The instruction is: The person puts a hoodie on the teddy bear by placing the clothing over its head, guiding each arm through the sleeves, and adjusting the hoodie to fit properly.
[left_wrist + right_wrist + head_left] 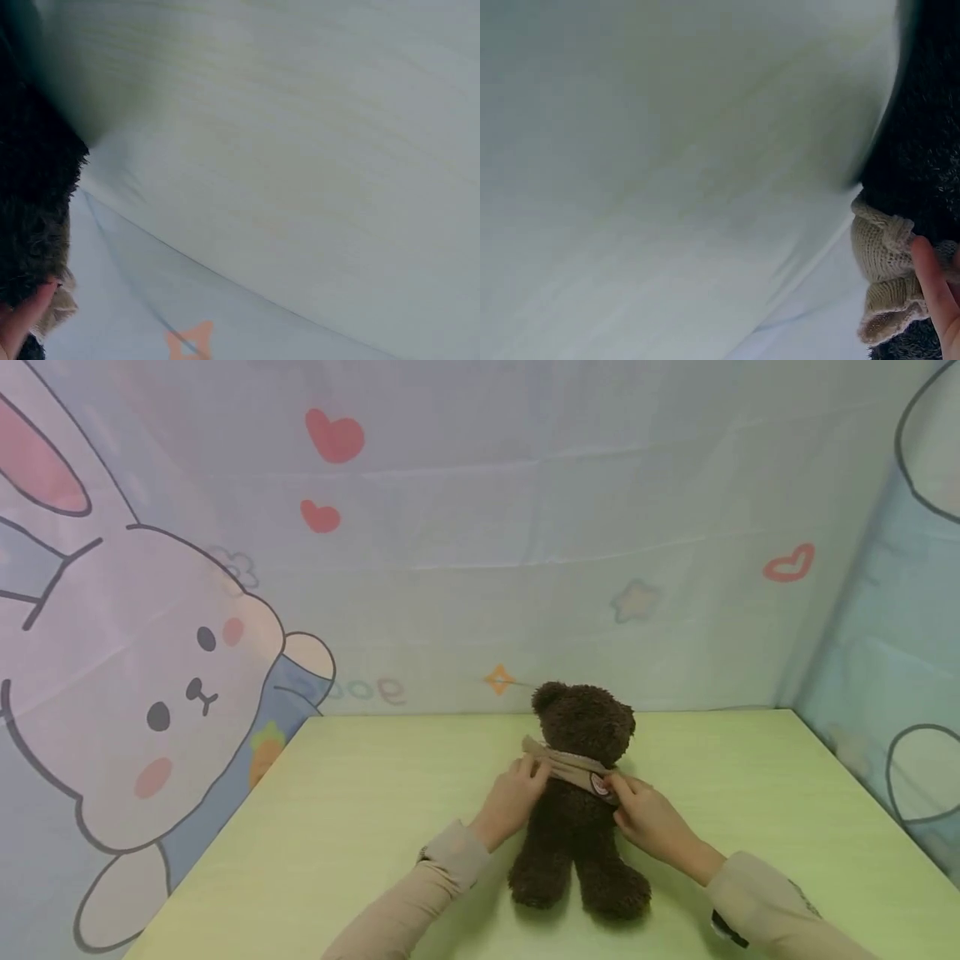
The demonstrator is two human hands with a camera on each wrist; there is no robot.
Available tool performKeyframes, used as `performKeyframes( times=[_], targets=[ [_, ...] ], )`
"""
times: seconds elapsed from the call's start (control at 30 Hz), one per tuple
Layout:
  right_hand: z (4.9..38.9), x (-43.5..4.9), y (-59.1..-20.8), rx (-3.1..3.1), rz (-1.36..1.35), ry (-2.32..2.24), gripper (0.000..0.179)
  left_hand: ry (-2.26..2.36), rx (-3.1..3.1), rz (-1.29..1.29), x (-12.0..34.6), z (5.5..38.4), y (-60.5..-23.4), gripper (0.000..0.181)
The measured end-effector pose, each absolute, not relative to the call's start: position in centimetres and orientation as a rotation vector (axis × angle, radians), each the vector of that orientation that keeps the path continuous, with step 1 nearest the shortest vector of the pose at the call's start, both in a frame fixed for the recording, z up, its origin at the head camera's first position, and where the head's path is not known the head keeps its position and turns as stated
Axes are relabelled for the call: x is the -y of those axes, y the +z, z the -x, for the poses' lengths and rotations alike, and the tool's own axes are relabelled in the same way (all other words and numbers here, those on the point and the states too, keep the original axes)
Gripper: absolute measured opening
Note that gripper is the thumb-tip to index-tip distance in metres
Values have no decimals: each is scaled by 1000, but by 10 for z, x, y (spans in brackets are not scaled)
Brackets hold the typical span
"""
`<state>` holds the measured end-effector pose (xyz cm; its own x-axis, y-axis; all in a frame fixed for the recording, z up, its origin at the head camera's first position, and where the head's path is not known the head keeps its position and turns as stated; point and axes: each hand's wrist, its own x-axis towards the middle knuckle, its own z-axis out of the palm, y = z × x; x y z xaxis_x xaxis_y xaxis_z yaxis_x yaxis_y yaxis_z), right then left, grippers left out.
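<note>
A dark brown plush teddy bear [585, 835] is on the table, feet toward me and head overlapping the backdrop. A beige knit sweater [573, 768] is bunched around its upper chest, with a small round patch near the right edge. My left hand [517, 797] pinches the sweater's lower edge on the left side. On the other side my right hand [651, 817] grips the hem beside the patch. The right wrist view shows the ribbed sleeve [892, 300] and a finger on the knit. Only a fingertip and dark fur [34, 240] appear in the left wrist view.
The light yellow-green table [360, 827] spreads out on both sides of the bear. Behind it hangs a pale fabric backdrop [465, 543] with a cartoon rabbit [172, 693] and hearts. Another fabric panel [885, 693] borders the right side.
</note>
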<state>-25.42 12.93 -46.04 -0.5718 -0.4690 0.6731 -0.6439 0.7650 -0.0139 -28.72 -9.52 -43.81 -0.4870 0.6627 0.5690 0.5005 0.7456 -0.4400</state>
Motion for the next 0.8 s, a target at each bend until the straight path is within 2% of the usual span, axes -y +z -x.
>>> performKeyframes(
  times=[0.07,0.47,0.57,0.67,0.8],
  targets=[
    [253,-129,-461,2273,-820,346,36,268,2191,927,100,286,-438,31],
    [253,-128,-462,2237,-883,264,34,235,2146,919,113,284,-444,29],
    [254,-129,-460,2206,-895,247,27,241,2125,918,115,284,-442,26],
    [253,-131,-460,2153,-911,208,18,205,2128,973,119,282,-441,30],
    [252,-133,-462,2072,-940,169,36,114,2117,1095,127,281,-442,30]
  ],
)
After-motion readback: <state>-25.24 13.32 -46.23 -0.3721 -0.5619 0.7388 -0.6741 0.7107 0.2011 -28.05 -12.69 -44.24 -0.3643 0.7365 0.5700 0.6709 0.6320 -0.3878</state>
